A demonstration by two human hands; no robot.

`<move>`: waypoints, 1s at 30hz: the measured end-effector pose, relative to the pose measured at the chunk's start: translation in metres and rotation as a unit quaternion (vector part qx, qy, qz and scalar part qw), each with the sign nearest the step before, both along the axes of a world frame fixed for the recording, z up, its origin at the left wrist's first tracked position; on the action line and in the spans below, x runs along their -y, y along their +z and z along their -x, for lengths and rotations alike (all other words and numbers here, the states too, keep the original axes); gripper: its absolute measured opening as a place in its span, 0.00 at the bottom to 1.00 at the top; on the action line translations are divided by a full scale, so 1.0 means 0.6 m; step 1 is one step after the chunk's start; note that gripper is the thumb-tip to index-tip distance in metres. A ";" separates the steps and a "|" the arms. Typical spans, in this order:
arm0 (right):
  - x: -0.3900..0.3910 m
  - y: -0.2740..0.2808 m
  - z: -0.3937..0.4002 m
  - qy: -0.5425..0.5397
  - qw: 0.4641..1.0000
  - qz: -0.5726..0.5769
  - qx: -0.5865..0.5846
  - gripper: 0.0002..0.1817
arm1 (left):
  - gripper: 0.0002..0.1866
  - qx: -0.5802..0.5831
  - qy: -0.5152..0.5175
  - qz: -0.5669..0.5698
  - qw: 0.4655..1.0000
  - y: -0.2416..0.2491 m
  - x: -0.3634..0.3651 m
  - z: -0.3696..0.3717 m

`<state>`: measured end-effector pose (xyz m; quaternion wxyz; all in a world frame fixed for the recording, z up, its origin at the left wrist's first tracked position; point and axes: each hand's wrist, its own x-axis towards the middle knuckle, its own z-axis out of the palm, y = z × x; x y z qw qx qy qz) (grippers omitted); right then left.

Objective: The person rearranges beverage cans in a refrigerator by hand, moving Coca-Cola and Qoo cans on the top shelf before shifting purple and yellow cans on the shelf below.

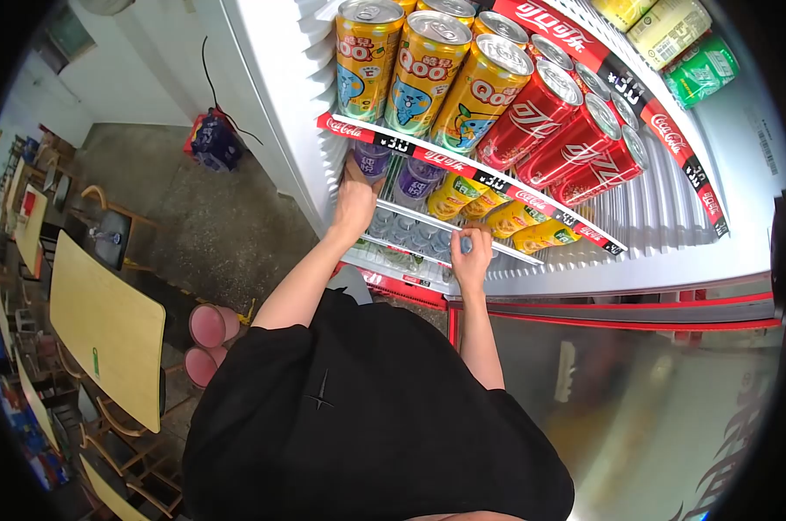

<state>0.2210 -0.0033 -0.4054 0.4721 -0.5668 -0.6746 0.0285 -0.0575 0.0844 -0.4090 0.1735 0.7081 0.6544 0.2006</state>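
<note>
My left hand reaches into the second shelf of an open drinks fridge. Its fingers close around the side of a purple can at the shelf's left end; the fingertips are partly hidden. A second purple can stands just to the right. At the white front rail of that shelf is my right hand, with its fingers curled together. Something small and bluish shows between them, too small to name. Yellow cans fill the shelf's right part, and clear bottles stand below.
Above, orange Qoo cans and red Coca-Cola cans crowd the upper shelf behind a red price strip. The open glass door is at my right. Left behind me are yellow tables, chairs and pink stools.
</note>
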 end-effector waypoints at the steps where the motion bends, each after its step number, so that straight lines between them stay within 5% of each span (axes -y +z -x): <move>1: 0.000 0.000 0.001 0.000 1.000 -0.002 0.001 0.09 | 0.34 -0.019 -0.028 0.096 0.995 -0.015 -0.008 0.010; 4: 0.002 -0.002 0.002 0.003 1.000 -0.002 0.000 0.09 | 0.39 0.063 0.022 -0.060 0.996 0.000 0.010 -0.004; 8: 0.004 0.005 0.005 0.003 1.000 0.002 -0.003 0.09 | 0.32 0.079 0.031 -0.078 0.993 0.082 0.043 -0.016; 13: 0.000 0.002 0.007 -0.001 1.000 -0.009 -0.008 0.09 | 0.45 0.190 0.030 -0.192 0.963 0.061 0.036 -0.014; 16: 0.000 0.003 0.009 -0.004 1.000 -0.018 -0.003 0.10 | 0.51 0.203 0.013 -0.217 0.955 0.052 0.052 -0.015; 22: 0.001 0.003 0.019 -0.026 0.999 -0.028 0.002 0.10 | 0.43 0.178 0.037 -0.236 0.955 0.051 0.137 -0.020; 30: -0.013 -0.006 0.029 -0.051 0.998 -0.046 -0.006 0.11 | 0.43 0.238 -0.060 -0.203 0.948 0.052 0.144 -0.073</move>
